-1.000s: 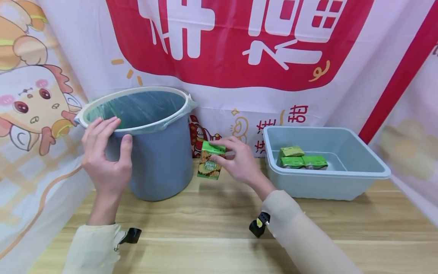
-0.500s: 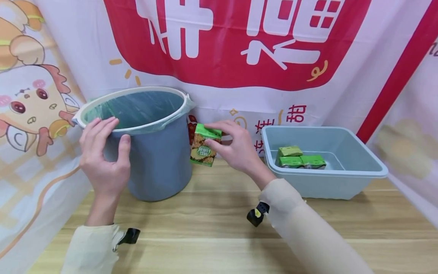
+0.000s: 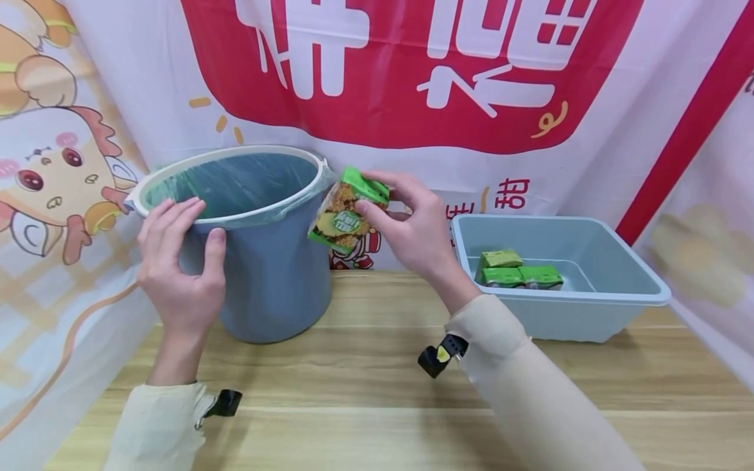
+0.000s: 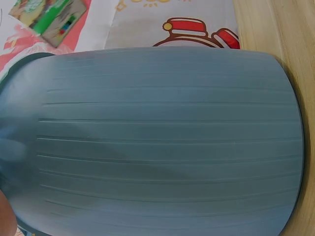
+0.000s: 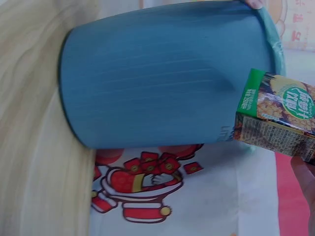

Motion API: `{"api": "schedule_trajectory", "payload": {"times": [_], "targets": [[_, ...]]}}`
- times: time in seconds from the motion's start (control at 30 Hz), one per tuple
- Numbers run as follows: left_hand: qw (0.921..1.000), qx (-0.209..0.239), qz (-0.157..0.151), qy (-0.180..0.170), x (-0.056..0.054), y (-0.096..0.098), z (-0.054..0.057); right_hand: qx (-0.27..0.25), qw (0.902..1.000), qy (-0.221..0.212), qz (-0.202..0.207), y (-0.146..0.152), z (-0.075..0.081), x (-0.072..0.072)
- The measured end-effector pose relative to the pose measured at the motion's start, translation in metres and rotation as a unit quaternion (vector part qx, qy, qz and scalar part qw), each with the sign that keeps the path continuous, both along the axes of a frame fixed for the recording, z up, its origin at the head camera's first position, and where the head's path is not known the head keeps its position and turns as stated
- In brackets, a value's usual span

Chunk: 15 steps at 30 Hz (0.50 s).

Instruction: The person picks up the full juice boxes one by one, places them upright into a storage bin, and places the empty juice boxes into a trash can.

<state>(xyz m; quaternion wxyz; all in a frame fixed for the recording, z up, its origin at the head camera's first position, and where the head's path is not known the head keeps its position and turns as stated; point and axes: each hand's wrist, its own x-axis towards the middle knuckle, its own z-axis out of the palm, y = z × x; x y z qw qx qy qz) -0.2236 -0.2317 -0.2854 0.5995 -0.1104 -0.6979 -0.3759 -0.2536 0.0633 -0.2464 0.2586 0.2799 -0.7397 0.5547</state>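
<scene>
My right hand (image 3: 415, 226) pinches a small green-and-brown juice box (image 3: 344, 219) between thumb and fingers. The box is tilted and in the air, just right of a blue trash can (image 3: 273, 281) and near its rim. In the right wrist view the juice box (image 5: 280, 113) shows its printed front and a side covered in small text, overlapping the can's upper end. My left hand (image 3: 182, 268) holds the can's near left rim, fingers over the edge and thumb against the outer wall. The can's ribbed wall (image 4: 167, 137) fills most of the left wrist view.
A clear plastic liner (image 3: 294, 203) hangs over the can's rim. On the right stands a light-blue tub (image 3: 565, 317) with several green-topped juice boxes (image 3: 521, 271) in its left part. Both containers sit on a wooden table (image 3: 330, 405) before a printed cloth backdrop (image 3: 377, 118).
My right hand has lifted the juice box upward and slightly left, toward the can's rim, tilting it further. The left hand stays at the rim.
</scene>
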Motion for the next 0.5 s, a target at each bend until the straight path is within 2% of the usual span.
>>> {"api": "schedule_trajectory", "payload": {"times": [0.27,0.5], "targets": [[1.0000,0.001,0.001,-0.004,-0.002,-0.001,-0.001,-0.028,0.9989,0.030,0.021,-0.001,0.021,0.002],[1.0000,0.005,0.000,0.001,0.001,0.002,0.001,-0.051,0.9973,0.039,0.036,-0.003,0.037,0.005]]}}
